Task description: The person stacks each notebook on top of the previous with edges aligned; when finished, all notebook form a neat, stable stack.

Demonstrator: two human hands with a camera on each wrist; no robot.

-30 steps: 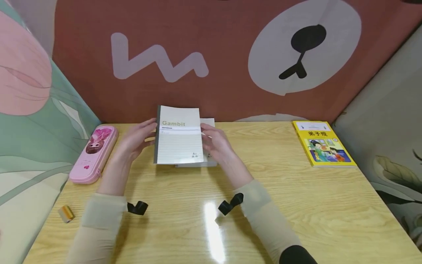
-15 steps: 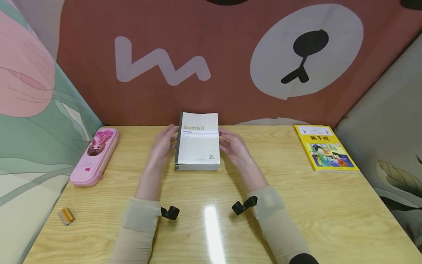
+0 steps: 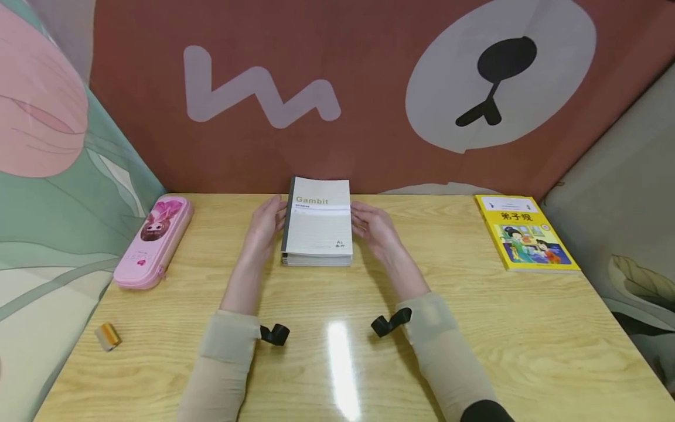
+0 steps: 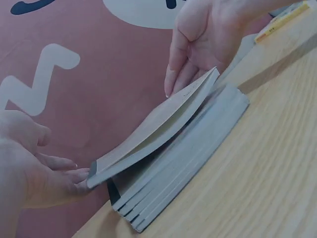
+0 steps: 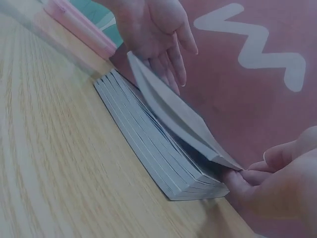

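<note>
A white notebook (image 3: pixel 321 220) marked "Gambit", with a dark spine, lies over a stack of similar notebooks (image 3: pixel 317 260) at the table's back. Both wrist views show this top notebook (image 4: pixel 153 126) tilted, with a gap between it and the stack (image 5: pixel 148 144). My left hand (image 3: pixel 262 225) is at the spine side, its fairly straight fingers touching the notebook's edge in the left wrist view. On the opposite side, my right hand (image 3: pixel 377 230) has its fingers extended to the notebook's right edge; the right wrist view shows its fingertips (image 5: pixel 233 179) at a corner.
A pink pencil case (image 3: pixel 154 241) is on the left of the wooden table (image 3: pixel 295 375), with a small orange-and-grey block (image 3: pixel 108 337) nearer the front. On the right lies a yellow picture-cover book (image 3: pixel 526 233). A printed reddish-brown backdrop (image 3: pixel 369 146) rises directly behind the table.
Both hands have moved right with the top notebook, which was offset to the left and raised a second ago; it now lines up over the stack. Little differs from half a second ago.
</note>
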